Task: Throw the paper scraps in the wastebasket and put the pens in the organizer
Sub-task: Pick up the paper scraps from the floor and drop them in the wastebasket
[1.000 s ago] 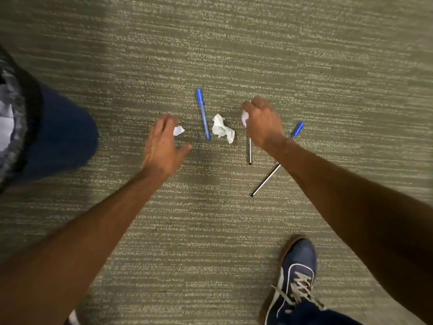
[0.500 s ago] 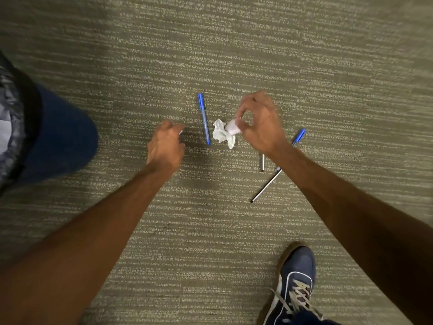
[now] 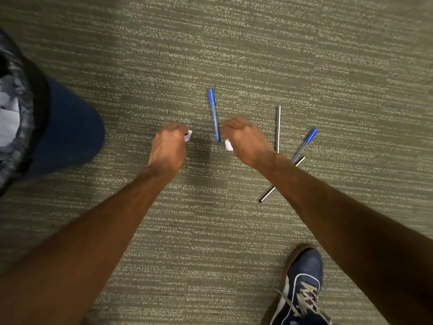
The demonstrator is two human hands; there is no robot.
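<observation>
Head view: paper scrap (image 3: 228, 145) inside right hand (image 3: 247, 140) grip

No text, label, brand or number can be read anywhere: the blue pen (image 3: 214, 114) in the middle of the frame shows only a faint, illegible imprint.

The floor (image 3: 234, 55) is carpet throughout, olive-grey with fine pale flecks running in horizontal stripes. Light falls evenly from above, leaving soft shadows on the pile. No wall, window or furniture comes into the head view.
</observation>
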